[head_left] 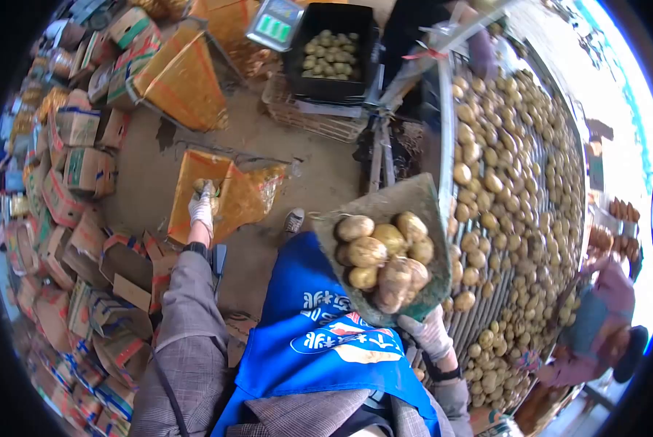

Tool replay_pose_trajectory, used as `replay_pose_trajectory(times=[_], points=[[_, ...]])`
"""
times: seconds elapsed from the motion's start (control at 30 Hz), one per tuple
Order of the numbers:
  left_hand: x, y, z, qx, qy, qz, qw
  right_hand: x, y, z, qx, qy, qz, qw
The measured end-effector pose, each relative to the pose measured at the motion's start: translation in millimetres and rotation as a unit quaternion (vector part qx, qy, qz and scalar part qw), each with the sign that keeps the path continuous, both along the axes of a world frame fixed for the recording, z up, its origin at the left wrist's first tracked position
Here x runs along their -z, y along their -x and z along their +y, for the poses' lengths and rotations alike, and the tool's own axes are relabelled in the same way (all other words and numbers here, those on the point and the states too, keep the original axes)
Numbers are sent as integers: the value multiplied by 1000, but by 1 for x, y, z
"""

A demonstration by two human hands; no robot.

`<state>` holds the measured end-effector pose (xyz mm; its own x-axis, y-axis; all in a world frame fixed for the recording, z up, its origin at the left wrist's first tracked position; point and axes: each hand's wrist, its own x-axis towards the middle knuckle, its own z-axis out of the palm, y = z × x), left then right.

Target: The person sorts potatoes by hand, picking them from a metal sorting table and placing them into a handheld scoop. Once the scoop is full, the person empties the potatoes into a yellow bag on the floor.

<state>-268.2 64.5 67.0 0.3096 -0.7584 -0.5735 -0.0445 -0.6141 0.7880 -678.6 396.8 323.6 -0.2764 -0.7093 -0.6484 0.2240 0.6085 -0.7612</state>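
Note:
My right hand (430, 333), in a whitish glove, grips the near edge of a worn grey-green scoop (437, 280). Several potatoes (388, 239) lie in the scoop, which is held over the blue apron (290, 313), beside the sorting rack. Further left, my gloved left hand (202, 208) reaches to an orange bag (228, 197) on a frame on the floor. Its fingers are closed round what looks like a greenish potato (199, 186), partly hidden by the glove.
A slatted rack (486, 309) covered with potatoes runs along the right, with a co-worker (596, 320) at its far side. Another orange bag (184, 84), a black crate (297, 76) of potatoes and a scale display (274, 28) stand ahead. Cardboard boxes (86, 171) pile up left.

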Motion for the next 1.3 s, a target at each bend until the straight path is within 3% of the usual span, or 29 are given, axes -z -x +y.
replay_pose_trajectory(times=[0.03,0.17,0.2,0.23,0.3,0.4,0.43,0.5,0.57,0.67,0.7,0.73,0.77,0.8,0.83,0.87,0.9,0.97,1.03,1.07,1.1,1.17,1.2,1.23,1.27,1.3], points=[[14,-20,-7,17,-30,-30,999,-9,2,-33,-138,-139,13,981],[108,-106,-26,105,-79,-214,968,35,-43,-121,-257,-65,-42,963],[21,-82,-31,17,-163,-67,984,49,-57,-140,-297,-72,-39,951],[34,-117,-39,22,-170,242,955,55,-69,-164,-340,-142,-44,929],[69,-164,-51,36,-192,284,939,57,-110,-218,-400,-168,-57,899],[-8,-136,-43,26,-201,47,978,80,-181,-277,-414,-149,-120,890],[-4,-141,-42,23,-200,37,979,103,-204,-289,-424,-168,-127,881],[12,-154,-43,16,-193,13,981,162,-232,-296,-527,-98,-88,840],[34,-170,-41,80,-216,30,973,198,-251,-299,-610,-1,-26,792],[39,-196,-30,95,-167,29,981,172,-247,-316,-748,276,170,580],[39,-200,-25,101,-133,30,986,162,-252,-315,-759,195,178,595],[42,-195,-21,118,-100,39,987,188,-259,-300,-766,238,270,533],[53,-185,-23,147,-66,58,985,180,-243,-294,-662,364,157,637],[65,-192,-25,159,-58,144,975,157,-218,-286,-652,275,160,688],[76,-198,-27,107,-125,152,975,132,-195,-274,-628,187,155,739],[83,-203,-29,118,-147,231,955,100,-179,-265,-596,104,140,784],[151,-246,-36,161,-93,239,953,70,-167,-258,-558,30,115,821],[74,-165,-43,94,-190,129,969,38,-145,-240,-485,-91,40,869],[25,-115,-46,80,-272,142,949,28,-103,-184,-358,19,1,934],[-1,-77,-51,75,-278,78,954,21,-85,-154,-304,45,38,951],[12,-60,-61,147,-186,4,971,12,-65,-119,-252,71,73,962],[46,-34,-87,277,12,-142,950,-33,-31,-57,-126,-18,50,991],[17,20,-83,307,99,-158,933,-48,-20,-23,-29,-62,-3,998],[0,70,-82,384,229,-220,867,-59,-13,12,67,-104,-58,991],[-48,132,-63,455,323,-267,785,-67,-12,49,166,-54,-25,984],[-67,181,-52,502,386,-258,729,-75,-13,82,264,-5,10,965]])
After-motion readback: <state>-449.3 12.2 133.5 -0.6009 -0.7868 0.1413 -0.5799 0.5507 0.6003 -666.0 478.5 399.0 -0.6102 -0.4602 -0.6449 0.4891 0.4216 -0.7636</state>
